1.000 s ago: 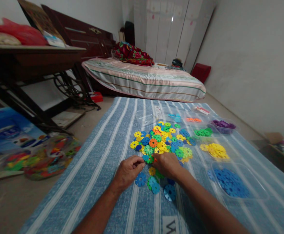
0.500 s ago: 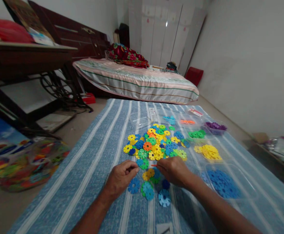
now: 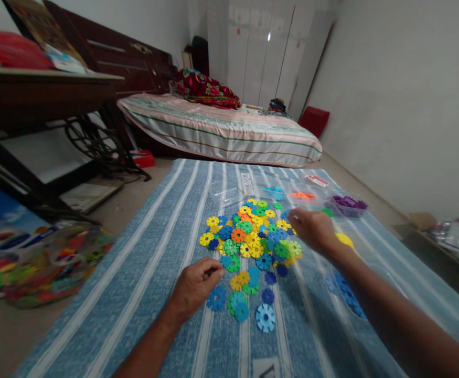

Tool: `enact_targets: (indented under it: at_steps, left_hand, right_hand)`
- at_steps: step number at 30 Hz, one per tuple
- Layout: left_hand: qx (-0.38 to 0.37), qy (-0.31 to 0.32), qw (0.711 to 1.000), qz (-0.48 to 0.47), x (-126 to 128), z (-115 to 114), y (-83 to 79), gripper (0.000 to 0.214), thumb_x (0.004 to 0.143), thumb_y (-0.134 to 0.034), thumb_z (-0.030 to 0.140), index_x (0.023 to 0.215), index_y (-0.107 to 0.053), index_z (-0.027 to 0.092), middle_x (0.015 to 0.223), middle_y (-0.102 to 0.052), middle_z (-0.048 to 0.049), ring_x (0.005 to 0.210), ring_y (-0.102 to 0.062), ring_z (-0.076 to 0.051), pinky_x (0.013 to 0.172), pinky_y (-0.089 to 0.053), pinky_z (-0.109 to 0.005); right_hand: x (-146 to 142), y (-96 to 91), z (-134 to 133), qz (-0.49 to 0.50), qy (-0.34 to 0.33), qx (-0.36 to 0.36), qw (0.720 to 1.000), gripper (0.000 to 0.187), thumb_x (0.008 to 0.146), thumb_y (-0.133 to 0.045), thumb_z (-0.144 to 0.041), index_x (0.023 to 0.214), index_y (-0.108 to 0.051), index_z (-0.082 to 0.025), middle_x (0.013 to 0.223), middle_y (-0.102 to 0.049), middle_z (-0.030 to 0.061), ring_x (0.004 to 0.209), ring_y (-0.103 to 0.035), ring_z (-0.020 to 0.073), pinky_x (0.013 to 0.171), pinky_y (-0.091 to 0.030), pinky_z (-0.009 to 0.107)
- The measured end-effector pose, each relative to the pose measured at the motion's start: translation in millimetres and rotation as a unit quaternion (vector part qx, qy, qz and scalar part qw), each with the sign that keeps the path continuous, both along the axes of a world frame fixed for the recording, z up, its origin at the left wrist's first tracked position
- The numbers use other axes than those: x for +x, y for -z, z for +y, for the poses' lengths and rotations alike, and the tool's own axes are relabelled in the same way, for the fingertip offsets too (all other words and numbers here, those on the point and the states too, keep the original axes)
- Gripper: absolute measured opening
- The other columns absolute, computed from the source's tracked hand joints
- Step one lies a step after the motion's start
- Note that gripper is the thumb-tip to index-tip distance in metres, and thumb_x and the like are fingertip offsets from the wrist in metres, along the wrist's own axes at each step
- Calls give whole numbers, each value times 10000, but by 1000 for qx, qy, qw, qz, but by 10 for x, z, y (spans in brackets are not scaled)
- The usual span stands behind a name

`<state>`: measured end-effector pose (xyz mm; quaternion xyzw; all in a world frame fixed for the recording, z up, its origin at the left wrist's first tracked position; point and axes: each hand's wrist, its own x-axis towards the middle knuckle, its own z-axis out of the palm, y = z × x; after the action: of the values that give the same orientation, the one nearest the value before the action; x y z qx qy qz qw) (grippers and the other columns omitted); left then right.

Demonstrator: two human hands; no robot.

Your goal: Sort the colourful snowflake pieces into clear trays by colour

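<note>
A loose pile of flat plastic flower-shaped discs (image 3: 253, 236) in yellow, blue, green and orange lies on a blue striped cloth (image 3: 154, 262). My left hand (image 3: 195, 287) rests curled at the pile's near edge, beside a dark blue disc (image 3: 215, 298); what its fingers hold is hidden. My right hand (image 3: 312, 228) reaches out over the pile's far right side, fingers closed, toward the sorted heaps. Its arm hides most of the yellow heap (image 3: 344, 240) and part of the dark blue heap (image 3: 341, 286).
Sorted heaps lie at the cloth's far right: orange (image 3: 303, 196), purple in a clear tray (image 3: 348, 203), light blue (image 3: 274, 191). A bed (image 3: 221, 128) stands beyond the cloth, a dark table (image 3: 48, 89) at left, and a bag of coloured pieces (image 3: 52, 262) on the floor.
My right hand has left the near edge of the pile and moved away and to the right, toward the sorted heaps. My left hand has stayed in place.
</note>
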<state>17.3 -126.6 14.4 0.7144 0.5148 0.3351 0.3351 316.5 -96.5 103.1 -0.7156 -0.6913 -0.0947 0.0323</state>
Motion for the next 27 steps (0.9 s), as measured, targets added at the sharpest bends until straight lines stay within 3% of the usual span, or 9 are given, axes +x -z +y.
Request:
enact_targets:
  at_steps: [6,11,15,19,23,27]
  left_hand:
    - [2,0,1000,-4,3,-11,14,186,785,-584,337,746,-705,201,681,-674,7,641,-606,-134,614,-473,-225]
    - [3,-3,1000,-1,0,-1,28,187,788,-583,335,756,-708,200,702,-686,2,660,-623,-138,622,-474,-228]
    - [3,-1,1000,-3,-3,9,35,186,784,-581,335,747,-707,204,686,-687,4,647,-617,-138,603,-474,-225]
    - [0,1,1000,-14,-9,21,42,181,781,-586,334,748,-708,206,703,-696,4,656,-631,-140,615,-485,-227]
    - [2,-2,1000,-23,-15,34,52,181,783,-597,348,753,-714,213,700,-697,11,648,-635,-139,611,-486,-223]
    - [5,0,1000,-23,-21,39,60,190,788,-596,361,749,-710,214,685,-687,16,630,-625,-134,597,-480,-217]
  right_hand:
    - [-800,345,-390,56,-183,-168,967,260,970,-476,-381,1033,-683,-236,908,-766,84,832,-716,206,636,-388,240]
    - [-1171,482,-363,37,-191,-191,962,341,938,-532,-450,1083,-656,-167,915,-753,162,871,-728,267,673,-483,288]
    - [-1222,562,-292,15,-208,-182,961,325,966,-485,-404,1027,-670,-143,897,-751,174,875,-729,276,675,-507,300]
    - [-1161,595,-292,-6,-274,-172,946,238,972,-429,-232,1013,-641,-134,839,-747,153,775,-726,250,619,-486,280]
    - [-1062,595,-354,-7,-333,-149,931,195,935,-438,-157,1005,-619,-145,830,-738,110,719,-699,212,591,-431,253]
    - [-908,603,-454,17,-339,-99,935,173,918,-454,-164,908,-626,-166,733,-709,53,616,-633,158,527,-310,240]
